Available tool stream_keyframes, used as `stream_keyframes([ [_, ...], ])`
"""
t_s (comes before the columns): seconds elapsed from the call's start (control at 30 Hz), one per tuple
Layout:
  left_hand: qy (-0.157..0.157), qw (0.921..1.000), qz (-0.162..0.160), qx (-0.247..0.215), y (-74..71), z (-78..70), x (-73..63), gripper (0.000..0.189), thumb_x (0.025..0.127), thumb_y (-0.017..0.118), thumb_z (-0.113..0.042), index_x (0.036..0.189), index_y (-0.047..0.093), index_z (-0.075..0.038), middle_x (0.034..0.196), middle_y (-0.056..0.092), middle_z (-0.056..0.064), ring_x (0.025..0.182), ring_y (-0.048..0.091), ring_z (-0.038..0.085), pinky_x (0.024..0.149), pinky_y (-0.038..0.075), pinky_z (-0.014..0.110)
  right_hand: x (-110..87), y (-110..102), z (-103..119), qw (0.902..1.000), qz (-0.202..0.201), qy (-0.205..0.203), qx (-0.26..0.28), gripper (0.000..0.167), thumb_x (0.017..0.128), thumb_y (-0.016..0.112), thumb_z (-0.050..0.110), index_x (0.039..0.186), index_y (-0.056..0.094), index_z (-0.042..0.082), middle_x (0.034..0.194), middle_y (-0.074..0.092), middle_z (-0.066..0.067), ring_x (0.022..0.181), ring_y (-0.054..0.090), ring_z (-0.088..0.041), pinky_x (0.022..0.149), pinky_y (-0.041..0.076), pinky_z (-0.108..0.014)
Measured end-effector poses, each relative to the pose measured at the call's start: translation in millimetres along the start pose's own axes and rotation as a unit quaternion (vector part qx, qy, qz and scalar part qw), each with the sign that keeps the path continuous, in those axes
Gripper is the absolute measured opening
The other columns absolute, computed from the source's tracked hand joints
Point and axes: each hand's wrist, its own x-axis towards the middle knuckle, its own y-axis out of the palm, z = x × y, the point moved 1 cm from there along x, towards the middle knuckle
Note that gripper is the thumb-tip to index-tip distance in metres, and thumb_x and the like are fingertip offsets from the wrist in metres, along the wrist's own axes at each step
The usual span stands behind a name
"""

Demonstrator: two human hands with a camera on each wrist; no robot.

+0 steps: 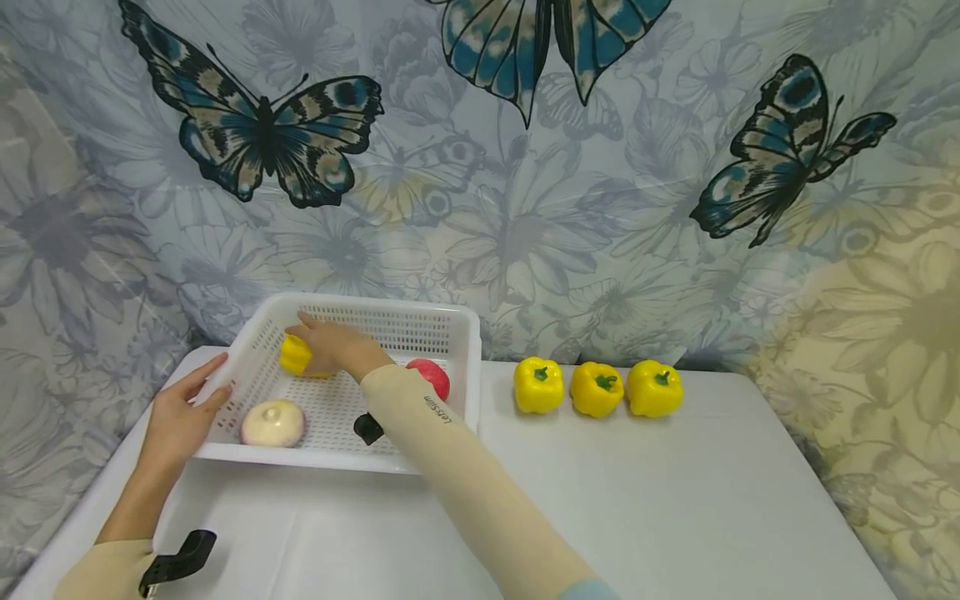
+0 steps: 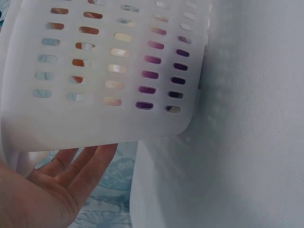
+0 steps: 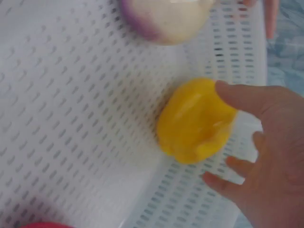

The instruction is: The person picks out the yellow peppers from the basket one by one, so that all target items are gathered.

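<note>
My right hand point(image 1: 333, 346) reaches into the back left part of a white slotted basket point(image 1: 465, 312). Its fingers are spread around a yellow bell pepper point(image 3: 194, 121) lying on the basket floor. In the right wrist view the thumb tip overlaps the pepper's edge, while the other fingertips stand apart from it. My left hand point(image 1: 180, 417) holds the basket's left end, thumb at the rim and fingers along the outside, as the left wrist view point(image 2: 71, 180) partly shows. A round cream-and-purple vegetable point(image 1: 273, 423) sits in the basket's front left corner.
A round red item point(image 1: 430, 379) lies in the basket's right part, partly behind my right sleeve. Three more yellow peppers, left point(image 1: 538, 385), middle point(image 1: 597, 389) and right point(image 1: 655, 388), stand in a row on the white table point(image 1: 675, 500). A butterfly-patterned cloth point(image 1: 525, 217) hangs behind.
</note>
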Motion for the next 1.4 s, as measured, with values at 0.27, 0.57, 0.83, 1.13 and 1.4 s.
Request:
stream_keyframes([
  [0.27, 0.005, 0.9998, 0.014, -0.014, -6.6, -39.9, -24.1, 0.054, 0.102, 0.05, -0.027, 0.152, 0.035, -0.014, 0.148, 0.038, 0.03, 0.123, 0.048, 0.047, 0.063, 0.04, 0.014, 11.3, 16.8, 8.0, 0.9993, 0.0, 0.008, -0.038, 0.074, 0.097, 0.058, 0.041, 0.156, 0.014, 0.044, 0.164, 0.003, 0.015, 0.15, 0.01, -0.019, 0.113, 0.029, -0.038],
  [0.57, 0.009, 0.9999, 0.008, -0.006, -9.6, -39.3, -22.6, 0.054, 0.102, 0.051, -0.028, 0.152, 0.036, -0.017, 0.148, 0.039, 0.029, 0.121, 0.051, 0.046, 0.067, 0.042, 0.02, 9.9, 18.5, 11.9, 0.9981, -0.012, 0.026, -0.054, 0.055, 0.089, 0.07, 0.043, 0.139, 0.049, 0.032, 0.147, 0.04, 0.002, 0.11, 0.053, -0.012, 0.099, 0.043, -0.029],
  [0.83, 0.009, 0.9999, 0.007, -0.006, -8.0, -38.4, -23.1, 0.054, 0.102, 0.05, -0.027, 0.152, 0.035, -0.016, 0.147, 0.041, 0.029, 0.12, 0.051, 0.045, 0.065, 0.041, 0.019, -0.4, 14.0, 16.8, 0.9979, 0.002, 0.027, -0.059, 0.061, 0.084, 0.075, 0.045, 0.137, 0.049, 0.027, 0.127, 0.058, 0.012, 0.115, 0.055, -0.008, 0.098, 0.042, -0.025],
  [1.13, 0.011, 0.9999, 0.006, -0.006, -10.1, -38.7, -24.4, 0.054, 0.102, 0.05, -0.027, 0.152, 0.035, -0.015, 0.146, 0.041, 0.031, 0.117, 0.053, 0.044, 0.062, 0.041, 0.015, -10.7, 1.1, 14.5, 0.9996, -0.001, 0.009, -0.028, 0.078, 0.084, 0.076, 0.039, 0.151, 0.035, 0.029, 0.143, 0.049, 0.013, 0.129, 0.047, -0.005, 0.105, 0.035, -0.022],
  [1.4, 0.005, 0.9999, 0.007, -0.012, -8.4, -40.3, -25.1, 0.054, 0.102, 0.051, -0.027, 0.152, 0.036, -0.013, 0.146, 0.041, 0.031, 0.116, 0.053, 0.043, 0.06, 0.04, 0.013, -20.9, -1.6, 6.3, 0.9993, -0.008, -0.032, -0.02, 0.076, 0.083, 0.077, 0.04, 0.149, 0.041, 0.023, 0.137, 0.055, 0.01, 0.123, 0.05, -0.006, 0.104, 0.035, -0.02],
])
